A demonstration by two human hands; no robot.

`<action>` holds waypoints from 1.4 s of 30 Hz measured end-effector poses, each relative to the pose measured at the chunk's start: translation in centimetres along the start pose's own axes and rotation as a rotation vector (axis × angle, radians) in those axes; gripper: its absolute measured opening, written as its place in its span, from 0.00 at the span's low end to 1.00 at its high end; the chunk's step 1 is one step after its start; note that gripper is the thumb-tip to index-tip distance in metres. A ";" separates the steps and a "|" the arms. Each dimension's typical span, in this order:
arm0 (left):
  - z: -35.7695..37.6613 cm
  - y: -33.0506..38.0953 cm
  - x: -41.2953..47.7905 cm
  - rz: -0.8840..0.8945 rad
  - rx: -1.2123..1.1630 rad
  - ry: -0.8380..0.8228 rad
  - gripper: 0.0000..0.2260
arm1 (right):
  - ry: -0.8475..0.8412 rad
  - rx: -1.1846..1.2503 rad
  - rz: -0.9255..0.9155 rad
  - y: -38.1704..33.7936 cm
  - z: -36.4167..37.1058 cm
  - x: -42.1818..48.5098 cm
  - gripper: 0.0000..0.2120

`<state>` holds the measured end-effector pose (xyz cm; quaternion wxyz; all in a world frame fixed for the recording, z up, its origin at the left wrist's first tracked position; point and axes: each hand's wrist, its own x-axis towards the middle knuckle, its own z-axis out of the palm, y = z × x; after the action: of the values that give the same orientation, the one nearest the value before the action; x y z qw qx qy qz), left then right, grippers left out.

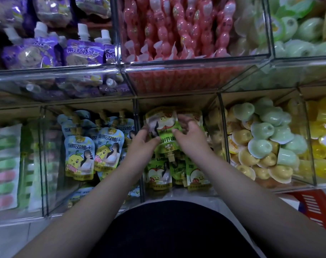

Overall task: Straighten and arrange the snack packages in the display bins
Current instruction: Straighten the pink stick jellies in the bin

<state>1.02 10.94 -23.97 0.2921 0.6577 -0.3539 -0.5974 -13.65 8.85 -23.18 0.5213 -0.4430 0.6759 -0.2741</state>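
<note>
We saw two tiers of clear acrylic display bins (177, 65) filling the shelf. The upper tier held purple spouted pouches (80, 53) on the left, pink beaded jelly tubes (177, 28) in the middle and pale green and yellow jelly cups (298, 28) on the right. In the lower tier, from the left, lay green and pink striped packs (4, 164), then pale blue and yellow spouted drink pouches (80, 153) standing with spouts up, then the centre lower bin (221, 118) with green apple-print spouted pouches (158, 174) lined along its front, then mixed yellow and mint green jelly cups (260, 142), and bright yellow cups (322, 146) at the far right. A dark garment (167, 229) filled the bottom of the view, and a red slotted plastic basket (314, 207) sat low on the right beside the bins. Both bare forearms reached into the centre lower bin. There one green apple-print pouch, the lifted pouch (165, 127), was held above the row, turned upside down so its tan spout (171, 157) pointed back toward the body. The left grip (142, 142) was clasping the pouch's left edge with curled fingers. The right grip (192, 138) was clasping its right side, thumb laid across the front and fingers wrapped behind. We could not tell whether a second pouch lay pinched behind it
</note>
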 end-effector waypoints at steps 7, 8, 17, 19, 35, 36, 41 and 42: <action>0.5 0.9 0.6 -0.023 -0.028 -0.062 0.25 | -0.009 0.088 0.025 -0.5 1.1 0.1 0.18; 0.6 1.1 0.6 -0.026 -0.034 -0.071 0.24 | -0.009 0.110 0.027 -0.6 1.2 0.0 0.18; -0.1 1.6 0.4 -0.056 -0.148 -0.081 0.29 | -0.016 0.232 0.058 -1.2 0.8 -0.7 0.16; 0.0 2.0 0.0 -0.038 -0.197 -0.090 0.23 | -0.001 0.259 0.063 -1.2 0.6 -0.8 0.13; 3.9 6.8 -4.8 0.106 -0.442 -0.171 0.20 | -0.049 0.409 -0.099 -3.8 -4.7 -4.1 0.29; 4.3 7.1 -5.3 0.120 -0.450 -0.178 0.20 | -0.056 0.424 -0.112 -3.9 -5.4 -4.4 0.30; 6.2 8.7 -6.6 0.178 -0.469 -0.199 0.20 | -0.072 0.472 -0.163 -4.9 -8.5 -5.8 0.30; 6.4 9.0 -6.8 0.186 -0.471 -0.200 0.20 | -0.076 0.472 -0.173 -5.1 -9.1 -6.0 0.29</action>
<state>-6.67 11.53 -13.48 0.4541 0.4743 -0.2912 -0.6958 -20.24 11.01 -13.34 0.6100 -0.3752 0.5328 -0.4507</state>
